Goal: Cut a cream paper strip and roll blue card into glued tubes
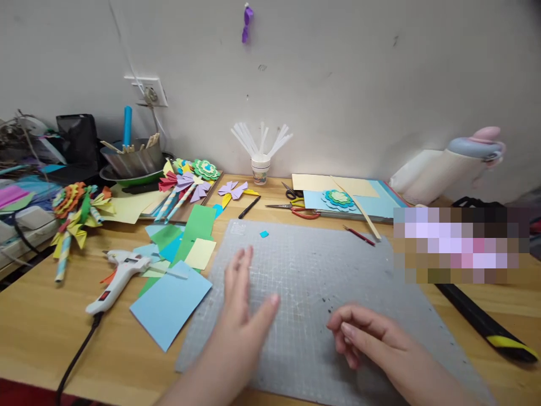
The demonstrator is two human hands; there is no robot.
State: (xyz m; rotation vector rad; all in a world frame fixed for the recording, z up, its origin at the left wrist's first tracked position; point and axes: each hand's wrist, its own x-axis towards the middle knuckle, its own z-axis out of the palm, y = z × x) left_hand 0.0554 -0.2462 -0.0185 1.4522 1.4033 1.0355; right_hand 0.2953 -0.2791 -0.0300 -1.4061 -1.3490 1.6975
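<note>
My left hand (245,307) hovers over the left part of the grey cutting mat (296,265), thumb apart from the fingers, holding nothing. Over the mat's right part is my right hand (367,338), its fingers curled and the thumb close to the index finger; nothing shows between them. A small blue paper piece (264,234) lies near the mat's far edge. Light blue paper (169,307) overlaps the mat's left edge, beside green sheets (196,228) and a pale yellow piece (201,254).
A white glue gun (120,276) lies left. Paper flowers (190,183), a cup of white sticks (261,169), scissors (296,208) and stacked paper (367,197) line the back. A red pencil (359,235) lies on the mat; a black-and-yellow tool (486,324) is at right.
</note>
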